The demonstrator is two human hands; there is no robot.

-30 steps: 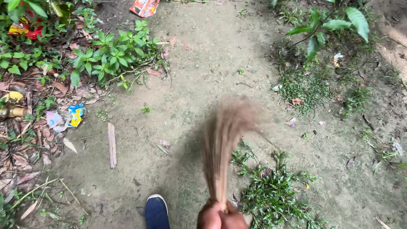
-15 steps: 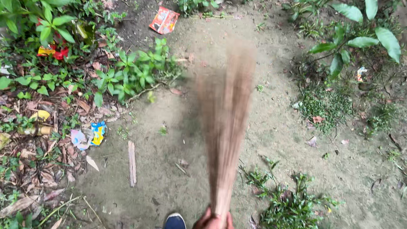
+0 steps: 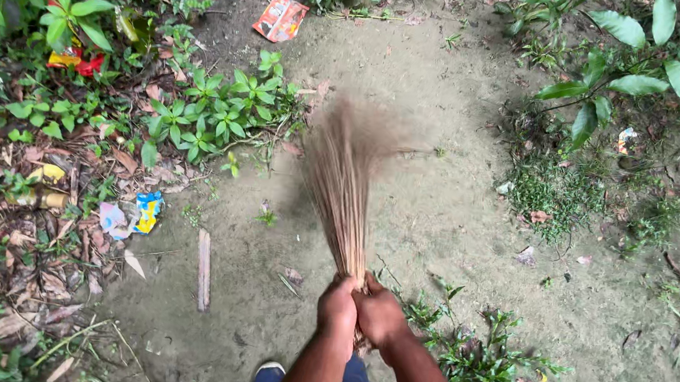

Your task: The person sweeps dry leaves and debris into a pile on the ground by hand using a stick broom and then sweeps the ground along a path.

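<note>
A: Wide patch of bare sandy-grey ground (image 3: 456, 194), leafy green plants (image 3: 206, 112) crowding its left edge, and a long bundle of stiff tan broom bristles (image 3: 341, 183) fanned out and blurred over the dirt, tips near those plants.

B: That's the risk, I'd say. The bristle tips could snag in the stems, or flick grit back at the dark blue shoe (image 3: 268, 379) right below the hands.

A: And the litter? A red crumpled wrapper (image 3: 280, 17) up top, a blue and yellow wrapper (image 3: 138, 213) left, a flat pale wooden stick (image 3: 203, 269) just beside the swept patch.

B: A low stroke may catch that stick and drag it across. The weed clump (image 3: 489, 363) by the right arm could tangle a return pass too.

A: Grip check!

B: Left hand (image 3: 337, 307) and right hand (image 3: 380, 313) pressed together, both fists closed tight around the narrow bound end of the broom, fingers fully wrapped, no gap showing.
</note>
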